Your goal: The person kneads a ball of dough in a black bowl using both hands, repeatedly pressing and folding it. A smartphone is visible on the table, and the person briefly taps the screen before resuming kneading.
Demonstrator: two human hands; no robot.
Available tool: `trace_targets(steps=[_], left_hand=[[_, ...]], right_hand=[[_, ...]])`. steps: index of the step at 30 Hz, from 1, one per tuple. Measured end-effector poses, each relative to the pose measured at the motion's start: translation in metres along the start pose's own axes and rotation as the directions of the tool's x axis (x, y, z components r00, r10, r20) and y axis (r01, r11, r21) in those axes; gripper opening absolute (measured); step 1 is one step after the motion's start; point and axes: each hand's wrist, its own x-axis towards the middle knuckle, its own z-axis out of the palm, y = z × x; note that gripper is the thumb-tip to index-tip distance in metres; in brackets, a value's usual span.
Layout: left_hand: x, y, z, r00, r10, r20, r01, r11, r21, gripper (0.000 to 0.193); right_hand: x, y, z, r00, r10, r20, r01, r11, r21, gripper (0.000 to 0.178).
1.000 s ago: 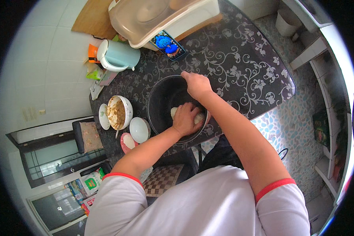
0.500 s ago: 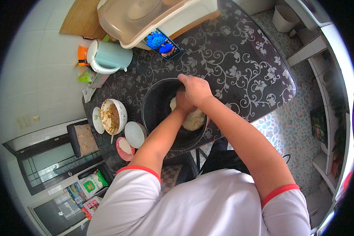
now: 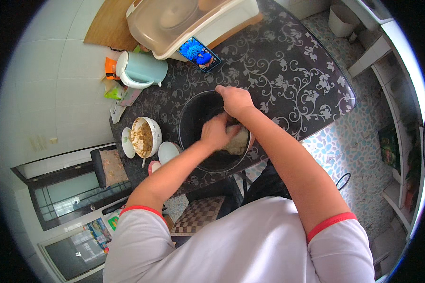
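Observation:
A round dark pot [image 3: 192, 125] stands near the table's front edge, with a lump of pale dough [image 3: 237, 143] at its right side. My left hand [image 3: 216, 133] is inside the pot over the dough's left edge, fingers stretched and apart; whether the fingertips touch the dough is hard to see. My right hand [image 3: 236, 100] grips the pot's far right rim, fingers closed round it. Left of the pot are a white bowl [image 3: 157, 129] of brown filling with a utensil handle below it, a small white bowl [image 3: 168, 152] and a pink dish [image 3: 153, 166] partly behind my left forearm.
Behind the pot lie a phone [image 3: 199, 54] with a lit screen and a large lidded plastic box [image 3: 174, 28]. A pale blue kettle [image 3: 144, 68] stands at the back left, by the tiled wall. Below the table is a checkered seat [image 3: 198, 217].
My left hand has drawn back from under my right hand and off part of the dough. The right hand stays on the rim. The view has shifted slightly.

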Motion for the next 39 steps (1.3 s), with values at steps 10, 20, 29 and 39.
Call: trace_targets(steps=[10, 20, 29, 39], left_hand=[[0.050, -0.053, 0.057, 0.907, 0.207, -0.367, -0.200, 0.978, 0.059, 0.041], [0.085, -0.087, 0.058, 0.926, -0.003, -0.376, 0.060, 0.988, 0.140, 0.034], [0.045, -0.083, 0.070, 0.976, 0.003, -0.218, -0.056, 0.970, -0.238, 0.045], [-0.003, 0.015, 0.088, 0.830, 0.013, -0.558, -0.014, 1.000, 0.003, 0.048]], right_hand=[[-0.004, 0.006, 0.020, 0.983, -0.107, -0.151, 0.111, 0.994, 0.014, 0.023], [-0.020, 0.008, 0.008, 0.992, -0.037, -0.123, 0.028, 0.997, -0.078, 0.055], [-0.058, 0.001, -0.005, 0.997, -0.010, -0.074, 0.016, 0.997, 0.074, 0.071], [-0.024, 0.003, -0.011, 0.976, -0.188, 0.107, 0.192, 0.981, -0.023, 0.071]])
